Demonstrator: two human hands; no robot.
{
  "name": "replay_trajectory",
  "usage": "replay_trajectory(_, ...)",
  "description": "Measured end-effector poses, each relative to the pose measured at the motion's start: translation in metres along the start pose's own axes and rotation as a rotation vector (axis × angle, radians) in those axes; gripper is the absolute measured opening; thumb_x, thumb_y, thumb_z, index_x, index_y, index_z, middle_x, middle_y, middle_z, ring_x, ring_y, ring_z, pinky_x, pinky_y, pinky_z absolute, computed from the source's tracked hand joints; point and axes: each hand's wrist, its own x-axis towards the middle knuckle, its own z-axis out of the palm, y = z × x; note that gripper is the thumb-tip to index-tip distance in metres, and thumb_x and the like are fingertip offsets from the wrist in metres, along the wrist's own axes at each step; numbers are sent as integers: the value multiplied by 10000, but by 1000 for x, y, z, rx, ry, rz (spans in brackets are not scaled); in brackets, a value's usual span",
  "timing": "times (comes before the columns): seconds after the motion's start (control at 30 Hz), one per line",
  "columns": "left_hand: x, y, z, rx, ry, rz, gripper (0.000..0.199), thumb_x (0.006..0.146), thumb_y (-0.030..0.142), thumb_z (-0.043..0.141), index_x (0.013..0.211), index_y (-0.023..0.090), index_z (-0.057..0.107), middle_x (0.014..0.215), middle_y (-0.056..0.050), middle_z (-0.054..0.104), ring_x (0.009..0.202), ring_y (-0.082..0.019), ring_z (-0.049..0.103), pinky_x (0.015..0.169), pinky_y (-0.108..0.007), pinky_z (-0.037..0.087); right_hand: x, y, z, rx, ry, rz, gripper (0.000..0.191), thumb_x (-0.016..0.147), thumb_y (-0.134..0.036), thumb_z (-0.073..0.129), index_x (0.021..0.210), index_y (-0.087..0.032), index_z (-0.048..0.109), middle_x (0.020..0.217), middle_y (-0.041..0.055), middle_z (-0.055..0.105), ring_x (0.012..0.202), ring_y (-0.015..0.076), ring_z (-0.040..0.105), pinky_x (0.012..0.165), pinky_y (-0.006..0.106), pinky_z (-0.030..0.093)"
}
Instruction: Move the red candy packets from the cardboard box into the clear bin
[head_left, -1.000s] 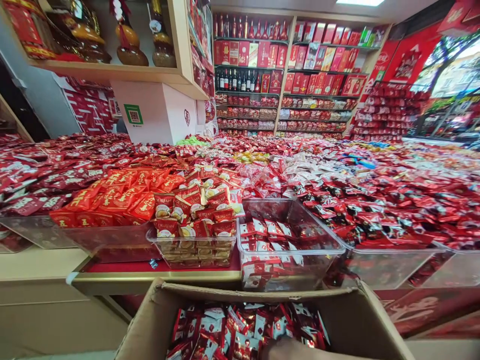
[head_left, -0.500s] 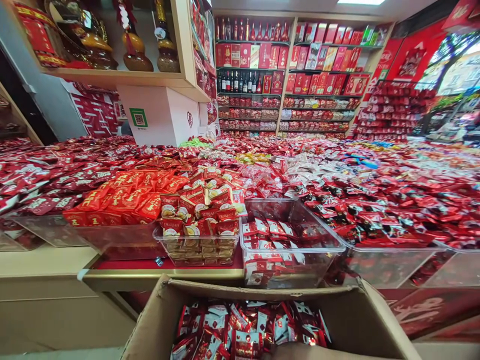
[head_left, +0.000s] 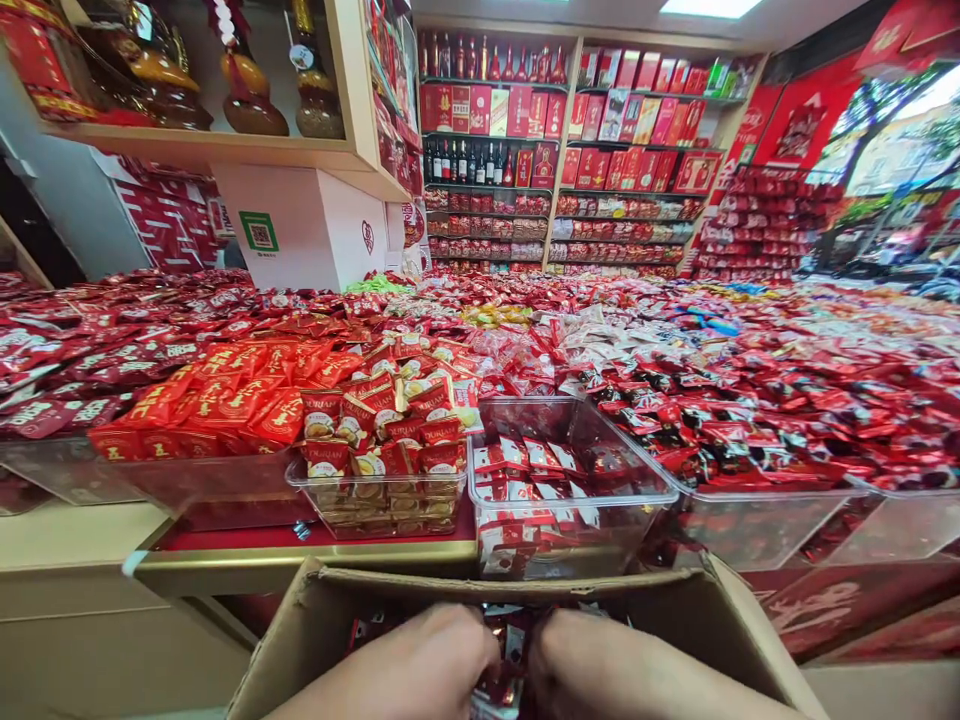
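Note:
An open cardboard box [head_left: 495, 585] stands in front of me with small red-and-white snack packets [head_left: 514, 640] inside. Both my hands reach down into it side by side. My left hand [head_left: 450, 640] is curled, knuckles up, its fingers closed around packets, with the fingertips hidden. Just to its right, my right hand [head_left: 562, 645] curls the same way among the packets, its fingers mostly in shadow. Several packets show between the two hands. Just beyond the box is a clear plastic bin [head_left: 577, 505], partly filled with similar red-and-white packets.
Left of that bin is a smaller clear bin heaped with durian snack packets [head_left: 390, 430]. Orange-red packets [head_left: 225, 395] fill another bin farther left. Dark red packets [head_left: 735, 420] pile up on the right. A gold table edge [head_left: 300, 555] runs behind the box; a shelf cabinet [head_left: 225, 150] overhangs the left.
Both my hands have come down into the box and now cover much of the packets. Earlier, only part of an arm or hand showed at the bottom edge. The view has shifted slightly.

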Motion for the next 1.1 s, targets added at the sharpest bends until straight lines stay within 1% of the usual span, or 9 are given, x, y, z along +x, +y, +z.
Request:
replay_trajectory(0.13,-2,6,-13,92,-16,-51,278,639,85,469,830,233,606,814,-21,667,734,-198,602,580,-237,411,-26,-4,-30,309,206,-26,152,699,-93,495,753,-183,605,657,-22,608,573,88,484,492,166,327)
replay_trajectory(0.3,0,8,-11,68,-135,-89,325,642,57,465,903,218,574,917,-43,654,811,-218,607,671,-267,459,-38,-4,-40,515,383,-30,74,800,-194,482,789,-162,547,633,-24,543,554,86,425,510,182,335)
replay_trajectory(0.43,2,9,-16,-161,-194,-67,291,673,77,551,923,220,589,974,-15,657,886,-207,595,776,-264,443,-38,-2,-38,663,433,-29,97,816,-235,498,783,-151,534,608,-26,521,541,85,420,495,186,338)
replay_trajectory(0.57,4,20,-29,-507,-214,35,208,769,251,575,967,187,578,877,6,648,796,-174,601,709,-230,456,-40,-2,-38,657,530,-68,96,834,-225,488,760,-166,510,624,-28,510,558,84,433,507,188,352)
replay_trajectory(0.7,5,34,-32,-534,1,-84,303,903,328,347,885,140,584,672,12,595,595,-136,574,557,-206,443,-45,-6,-39,664,654,-141,136,886,-252,426,788,-183,491,642,-26,497,573,87,450,528,196,381)
replay_trajectory(0.87,1,38,-28,-384,327,125,337,896,253,395,1206,210,522,1075,-63,621,967,-202,556,890,-312,397,-51,-8,-38,626,800,-329,107,887,-172,425,871,-207,525,866,34,590,796,137,548,700,266,454)
replay_trajectory(0.93,-1,34,-26,-573,329,176,460,864,367,472,1300,227,427,1214,-84,563,1082,-233,515,945,-358,370,-53,-6,-38,647,862,-428,149,869,-116,436,910,-229,523,958,45,600,910,168,554,774,319,462)
replay_trajectory(1.03,-5,31,-24,-991,307,154,711,748,627,478,1325,221,391,1152,-113,610,1019,-275,572,847,-400,460,-55,-4,-38,657,960,-516,264,828,-50,464,972,-264,521,1021,45,604,1016,204,535,853,394,450)
replay_trajectory(1.1,-6,32,-23,-1052,405,81,610,760,582,513,1262,238,480,1137,-90,625,1027,-262,575,865,-386,459,-57,-5,-38,606,963,-502,289,802,-28,480,960,-264,528,1053,46,595,1053,211,523,885,406,440)
